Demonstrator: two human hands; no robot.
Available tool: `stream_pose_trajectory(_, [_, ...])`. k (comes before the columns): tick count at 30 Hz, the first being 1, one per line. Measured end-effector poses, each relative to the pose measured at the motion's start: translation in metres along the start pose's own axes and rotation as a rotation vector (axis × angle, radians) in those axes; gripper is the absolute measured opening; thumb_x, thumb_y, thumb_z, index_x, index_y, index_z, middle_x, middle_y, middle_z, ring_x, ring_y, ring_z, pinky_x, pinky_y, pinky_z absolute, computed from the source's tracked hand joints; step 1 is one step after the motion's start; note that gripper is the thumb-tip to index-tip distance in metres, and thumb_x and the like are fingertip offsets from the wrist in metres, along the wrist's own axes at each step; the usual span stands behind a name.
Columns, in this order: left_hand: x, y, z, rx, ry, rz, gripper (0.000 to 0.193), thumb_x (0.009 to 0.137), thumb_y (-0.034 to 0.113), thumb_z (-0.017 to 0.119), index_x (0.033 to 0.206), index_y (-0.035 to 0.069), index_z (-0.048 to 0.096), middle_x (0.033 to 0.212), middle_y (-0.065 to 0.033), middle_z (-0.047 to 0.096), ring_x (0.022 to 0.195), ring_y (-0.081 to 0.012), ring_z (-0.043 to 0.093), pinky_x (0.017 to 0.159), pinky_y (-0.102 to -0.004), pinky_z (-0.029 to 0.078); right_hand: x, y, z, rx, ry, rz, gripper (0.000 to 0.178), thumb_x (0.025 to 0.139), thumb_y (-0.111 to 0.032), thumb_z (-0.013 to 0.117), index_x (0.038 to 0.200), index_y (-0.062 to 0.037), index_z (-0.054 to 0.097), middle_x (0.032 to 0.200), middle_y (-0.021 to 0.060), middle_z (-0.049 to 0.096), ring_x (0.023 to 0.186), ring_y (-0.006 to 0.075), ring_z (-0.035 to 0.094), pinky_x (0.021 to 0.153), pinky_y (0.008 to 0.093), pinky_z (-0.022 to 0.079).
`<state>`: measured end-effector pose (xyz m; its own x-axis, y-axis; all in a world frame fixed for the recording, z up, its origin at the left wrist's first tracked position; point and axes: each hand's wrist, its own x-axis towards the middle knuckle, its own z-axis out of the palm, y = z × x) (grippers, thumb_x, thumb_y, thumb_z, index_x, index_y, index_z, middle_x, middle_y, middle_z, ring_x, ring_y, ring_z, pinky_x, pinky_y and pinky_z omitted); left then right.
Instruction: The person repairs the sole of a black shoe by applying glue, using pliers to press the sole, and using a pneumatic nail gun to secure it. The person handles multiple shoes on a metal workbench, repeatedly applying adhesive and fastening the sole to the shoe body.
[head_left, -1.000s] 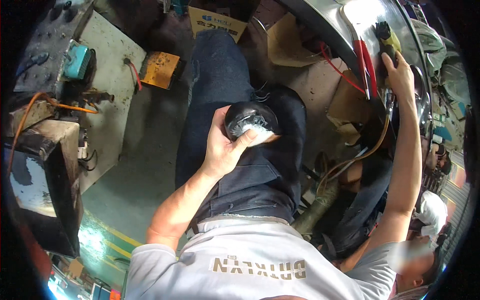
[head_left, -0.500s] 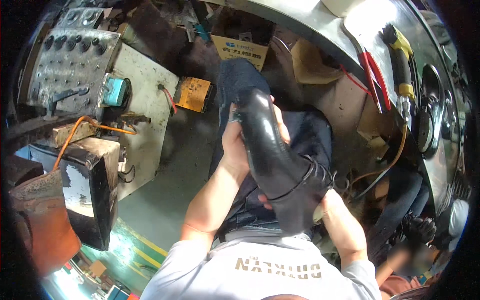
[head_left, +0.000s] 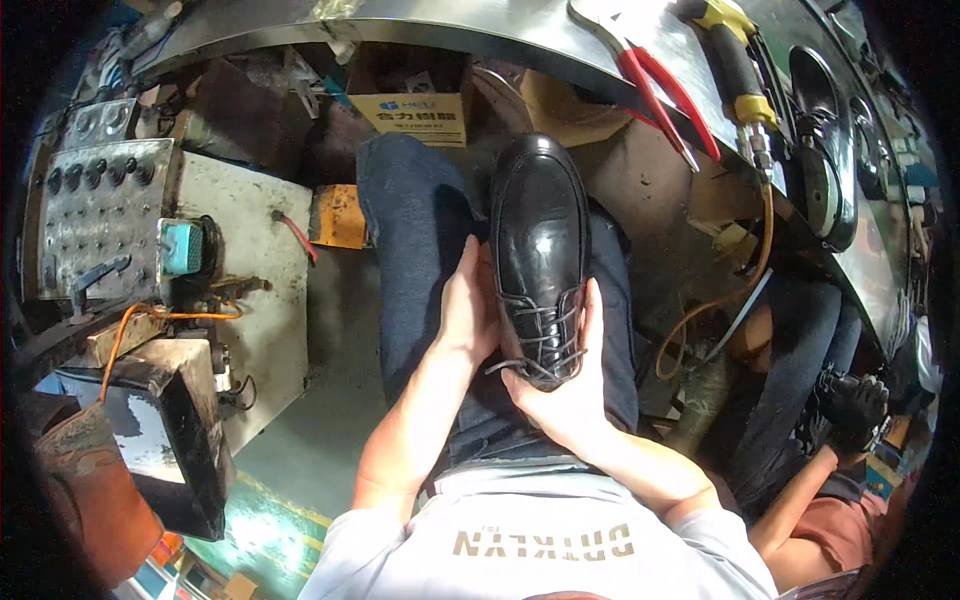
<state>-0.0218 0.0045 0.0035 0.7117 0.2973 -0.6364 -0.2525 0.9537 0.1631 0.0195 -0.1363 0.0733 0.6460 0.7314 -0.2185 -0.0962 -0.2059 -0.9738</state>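
A black leather lace-up shoe (head_left: 545,220) is held above my thighs, its sole down and its toe pointing away from me. Grey laces cross its front, with a loose end sticking out to the left. My left hand (head_left: 468,312) grips the shoe's left side, the thumb lying along it and the other fingers hidden beneath. Closed around the heel end is my right hand (head_left: 572,395), one finger along the right side and the thumb by the laces.
On the metal bench (head_left: 480,18) lie red-handled pliers (head_left: 682,95), a black-and-yellow air tool (head_left: 735,70) with a hose, and another black shoe (head_left: 817,90). A machine with knobs (head_left: 95,215) stands left. At right is a co-worker's black-gloved hand (head_left: 852,410).
The shoe has turned from its side to laces-up, toe pointing straight away from me. My right hand has shifted its grip on the heel end. The view has moved to the right.
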Motion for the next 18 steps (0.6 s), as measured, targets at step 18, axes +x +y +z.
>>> stream_pose_trajectory(18, [-0.017,0.048,0.007,-0.140,-0.866,0.298,0.089,0.080,0.047,0.076,0.148,0.006,0.038,0.139,-0.0221,0.052,0.132,-0.0397,0.048,0.114,-0.0568,0.035,0.044,-0.020,-0.062,1.040,-0.562,0.968,0.085,0.084,-0.042,0.071,0.147,0.0049,0.037,0.139,0.0265,0.050,0.126,0.0342,0.053,0.108,0.0432,0.043])
